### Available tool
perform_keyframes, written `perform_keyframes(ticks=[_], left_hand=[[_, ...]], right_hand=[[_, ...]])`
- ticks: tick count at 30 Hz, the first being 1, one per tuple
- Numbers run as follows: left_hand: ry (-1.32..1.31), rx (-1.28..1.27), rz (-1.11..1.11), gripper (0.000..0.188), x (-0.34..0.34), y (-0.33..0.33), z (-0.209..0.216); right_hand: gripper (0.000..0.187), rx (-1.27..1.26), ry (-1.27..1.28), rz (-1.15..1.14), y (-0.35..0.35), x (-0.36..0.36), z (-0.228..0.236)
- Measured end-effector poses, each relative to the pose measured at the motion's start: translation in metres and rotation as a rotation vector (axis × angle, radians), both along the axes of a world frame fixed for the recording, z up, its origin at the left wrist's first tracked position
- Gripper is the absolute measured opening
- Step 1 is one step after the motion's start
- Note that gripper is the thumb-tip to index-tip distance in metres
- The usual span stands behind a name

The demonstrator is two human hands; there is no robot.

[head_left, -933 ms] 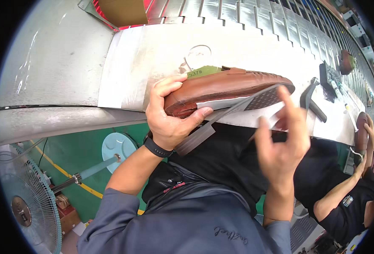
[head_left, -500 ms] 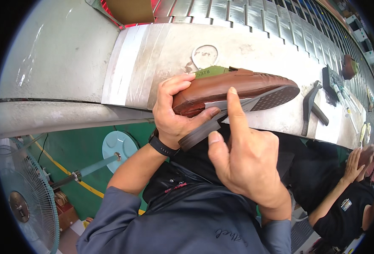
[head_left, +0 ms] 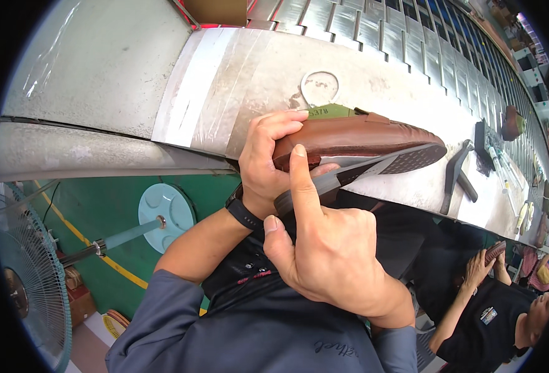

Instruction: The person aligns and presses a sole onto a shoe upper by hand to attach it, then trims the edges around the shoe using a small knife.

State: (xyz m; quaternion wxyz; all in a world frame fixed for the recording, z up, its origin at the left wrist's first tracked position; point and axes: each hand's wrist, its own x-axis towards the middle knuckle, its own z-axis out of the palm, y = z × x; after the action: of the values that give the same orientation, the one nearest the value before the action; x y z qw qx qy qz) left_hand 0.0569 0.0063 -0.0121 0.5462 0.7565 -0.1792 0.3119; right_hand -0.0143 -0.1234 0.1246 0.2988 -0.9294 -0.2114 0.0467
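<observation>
- Plainly, the brown shoe is held above the near edge of the tabletop, at three o'clock from the left hand and between twelve and one from the right hand.
- Its long axis runs roughly nine to three, heel at nine, toe at three; the sole meets it at the toe, while its heel end hangs apart, toward eight o'clock.
- Of the hands, the left is nearer: its fingers wrap the shoe's heel, with the thumb underneath, beside the gap above the sole.
- The right hand grips nothing visible; its forefinger is straight toward the heel, thumb spread, other fingers curled. Whether that fingertip touches, I cannot tell.
- The upper looks like smooth leather, gathered near the rounded toe, with a rough reddish band along its lower edge.
- The sole is dark and slim, studded at the forepart, with a blocky heel.
- Toward four o'clock from the shoe lies a dark hammer; toward eleven, a pale ring.
</observation>
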Motion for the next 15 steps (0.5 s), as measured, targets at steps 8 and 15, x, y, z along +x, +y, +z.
perform_keyframes(ticks=[8, 15], left_hand=[[-0.084, 0.044, 0.002, 0.073, 0.004, -0.001, 0.002], [-0.090, 0.089, -0.001, 0.070, 0.003, 0.003, 0.002]], right_hand=[[0.083, 0.029, -0.037, 0.058, 0.005, 0.000, -0.004], [0.083, 0.054, -0.002, -0.142, -0.009, -0.004, -0.004]])
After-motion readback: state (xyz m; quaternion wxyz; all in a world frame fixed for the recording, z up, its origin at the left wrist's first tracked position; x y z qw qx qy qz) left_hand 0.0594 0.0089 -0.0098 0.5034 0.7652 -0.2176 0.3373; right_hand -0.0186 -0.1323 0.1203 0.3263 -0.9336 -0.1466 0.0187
